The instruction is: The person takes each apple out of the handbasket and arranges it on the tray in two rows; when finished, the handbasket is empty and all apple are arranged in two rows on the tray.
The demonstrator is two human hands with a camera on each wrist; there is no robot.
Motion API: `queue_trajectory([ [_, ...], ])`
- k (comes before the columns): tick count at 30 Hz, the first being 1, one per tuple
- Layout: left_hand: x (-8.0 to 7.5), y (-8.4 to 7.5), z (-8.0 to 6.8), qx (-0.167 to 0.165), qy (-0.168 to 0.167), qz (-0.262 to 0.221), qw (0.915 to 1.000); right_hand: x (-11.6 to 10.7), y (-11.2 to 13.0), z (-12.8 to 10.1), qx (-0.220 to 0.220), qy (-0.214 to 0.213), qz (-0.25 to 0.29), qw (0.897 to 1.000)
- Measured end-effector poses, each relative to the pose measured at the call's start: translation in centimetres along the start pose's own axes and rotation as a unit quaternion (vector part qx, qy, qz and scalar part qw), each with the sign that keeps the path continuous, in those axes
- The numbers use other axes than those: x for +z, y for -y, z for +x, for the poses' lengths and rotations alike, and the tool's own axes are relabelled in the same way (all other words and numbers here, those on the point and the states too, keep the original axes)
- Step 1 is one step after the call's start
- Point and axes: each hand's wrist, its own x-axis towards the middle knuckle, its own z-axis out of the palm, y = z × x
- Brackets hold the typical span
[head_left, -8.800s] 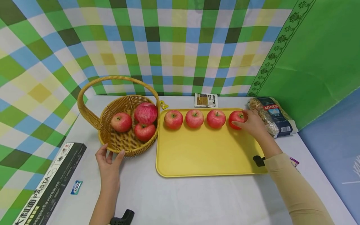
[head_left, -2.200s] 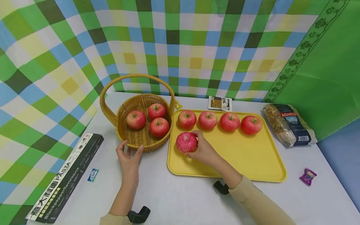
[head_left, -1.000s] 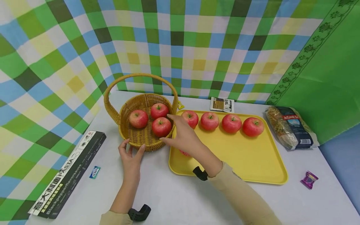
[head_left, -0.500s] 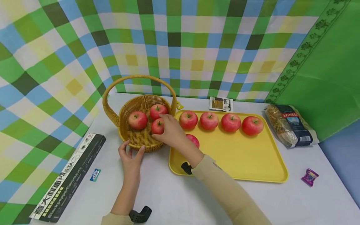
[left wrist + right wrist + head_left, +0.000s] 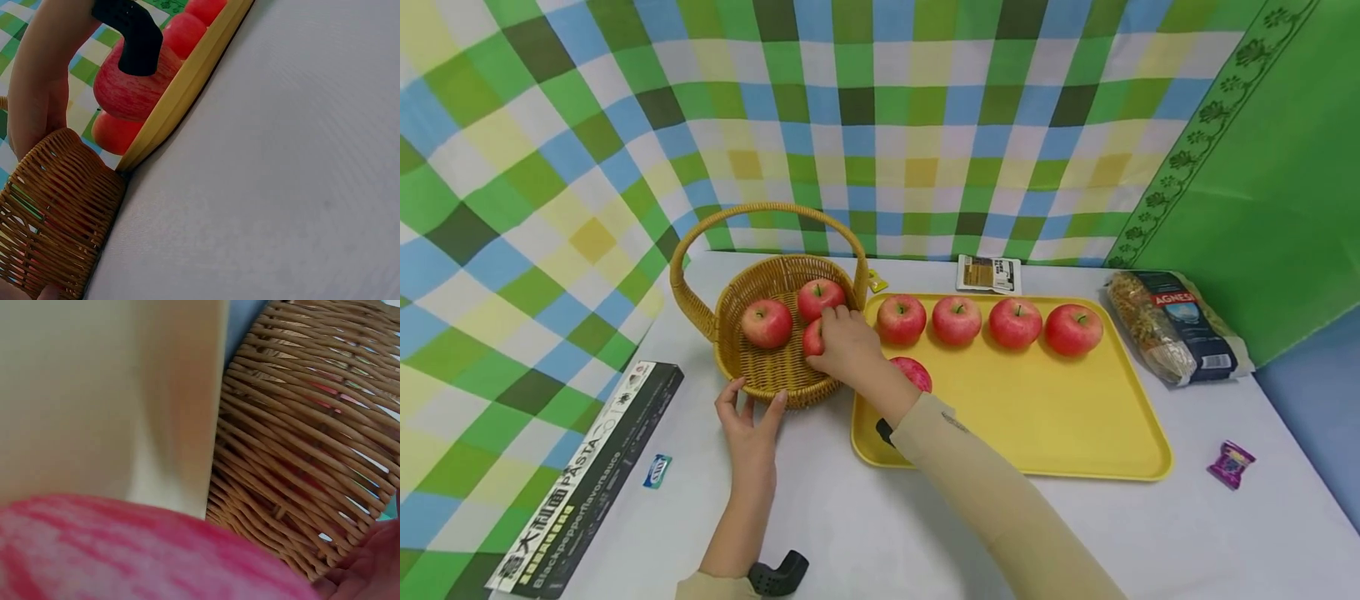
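The person's right hand (image 5: pixel 850 346) reaches over the right rim of the wicker basket (image 5: pixel 741 362) and grips an apple (image 5: pixel 812 338), mostly hidden behind the fingers. Two more red apples, the left one (image 5: pixel 767 323) and the back one (image 5: pixel 820 297), lie in the basket. At the near rim the left hand (image 5: pixel 751 425) holds the basket with curved thumb and fingers; in the left wrist view its fingertips (image 5: pixel 50 292) touch the woven wall. A streaked apple (image 5: pixel 913 372) sits at the tray's left, partly behind the right forearm.
The yellow tray (image 5: pixel 1030 425) stands right against the basket, with a row of several apples (image 5: pixel 957 321) along its back. A pasta bag (image 5: pixel 1180 325), a flat packet (image 5: pixel 988 274), small wrapped sweets (image 5: pixel 1231 464) and a long pasta box (image 5: pixel 591 475) lie around.
The right hand was at the row's last apple, later set the streaked apple on the tray, then moved left into the basket and closed on another apple. The left hand stays at the rim.
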Motion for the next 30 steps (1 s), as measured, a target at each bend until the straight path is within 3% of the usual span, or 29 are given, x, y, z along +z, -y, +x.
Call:
queue_trajectory([
  [5,0.1,0.2,0.0,-0.007,0.003,0.006,1.0,0.3,0.0,0.5,0.005,0.014,-0.044,0.999],
  [12,0.2,0.2,0.1,-0.005,0.002,-0.003,1.0,0.3,-0.1,0.4,0.005,-0.002,-0.033,0.999],
  [20,0.0,0.2,0.1,-0.007,-0.002,0.009,0.9999,-0.4,-0.2,-0.3,-0.018,-0.06,0.034,0.997],
  [30,0.0,-0.1,0.0,-0.005,-0.001,0.006,1.0,-4.5,-0.9,-3.1,-0.025,-0.088,0.128,0.987],
])
